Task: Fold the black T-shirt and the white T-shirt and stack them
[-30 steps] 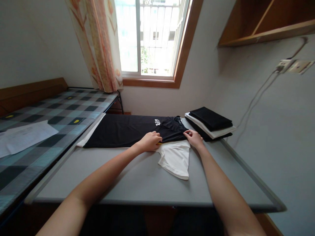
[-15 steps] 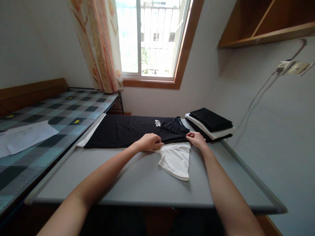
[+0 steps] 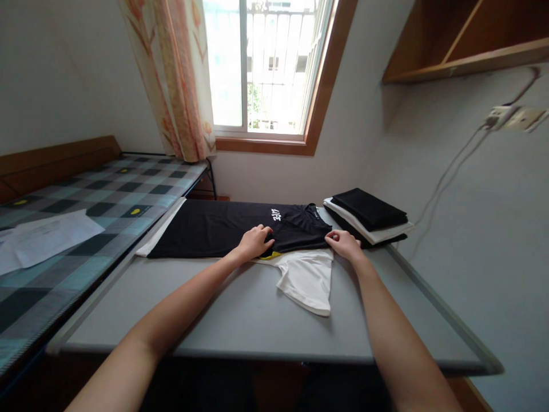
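A black T-shirt (image 3: 223,226) with white lettering lies lengthwise on the grey table, its collar to the right. My left hand (image 3: 254,241) is at its near edge, fingers curled with black cloth between thumb and fingertips. At the shoulder corner beside the collar, my right hand (image 3: 345,243) pinches the shirt's edge. A white sleeve (image 3: 306,280) sticks out from under the black cloth toward me. Beside my left hand a thin yellow patch (image 3: 269,256) shows at the near edge. White cloth (image 3: 160,229) also shows at the black shirt's left end.
A stack of folded black and white clothes (image 3: 366,212) sits at the table's back right. The grey table (image 3: 214,320) has a raised rim. Left of it stands a bed with a checked cover (image 3: 141,186) and papers (image 3: 51,237). A cord (image 3: 450,163) hangs along the right wall.
My left hand has shifted slightly up and left along the near edge, and the yellow patch has come into sight beside it. My right hand stays at the shoulder corner.
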A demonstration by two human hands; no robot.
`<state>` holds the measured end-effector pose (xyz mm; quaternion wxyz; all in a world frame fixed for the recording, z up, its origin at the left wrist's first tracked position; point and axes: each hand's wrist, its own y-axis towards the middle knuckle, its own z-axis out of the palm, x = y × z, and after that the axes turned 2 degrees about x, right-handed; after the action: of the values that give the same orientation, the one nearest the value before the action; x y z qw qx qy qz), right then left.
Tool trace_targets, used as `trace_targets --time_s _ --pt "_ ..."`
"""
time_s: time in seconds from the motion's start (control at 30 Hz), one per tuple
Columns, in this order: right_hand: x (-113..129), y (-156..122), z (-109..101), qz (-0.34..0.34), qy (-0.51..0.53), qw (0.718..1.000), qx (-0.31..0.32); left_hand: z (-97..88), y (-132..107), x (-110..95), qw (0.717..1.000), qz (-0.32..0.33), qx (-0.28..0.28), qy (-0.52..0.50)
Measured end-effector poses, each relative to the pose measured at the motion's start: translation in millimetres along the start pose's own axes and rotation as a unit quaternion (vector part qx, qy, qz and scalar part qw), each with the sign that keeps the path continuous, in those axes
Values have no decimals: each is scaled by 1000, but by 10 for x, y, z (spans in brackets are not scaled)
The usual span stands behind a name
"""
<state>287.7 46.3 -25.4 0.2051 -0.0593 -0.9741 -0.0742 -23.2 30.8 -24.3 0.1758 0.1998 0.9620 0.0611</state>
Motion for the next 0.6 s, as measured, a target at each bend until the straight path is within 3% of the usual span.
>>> trace_targets --time_s 0.23,0.43,0.6 --pt "33 -3 54 -15 -7 1000 -3 125 6 9 999 -9 -35 -24" --pt "0 19 89 -104 57 993 -11 139 67 57 992 13 -16 -126" --pt "1 14 104 -79 36 996 -9 187 101 88 988 30 -18 -153"
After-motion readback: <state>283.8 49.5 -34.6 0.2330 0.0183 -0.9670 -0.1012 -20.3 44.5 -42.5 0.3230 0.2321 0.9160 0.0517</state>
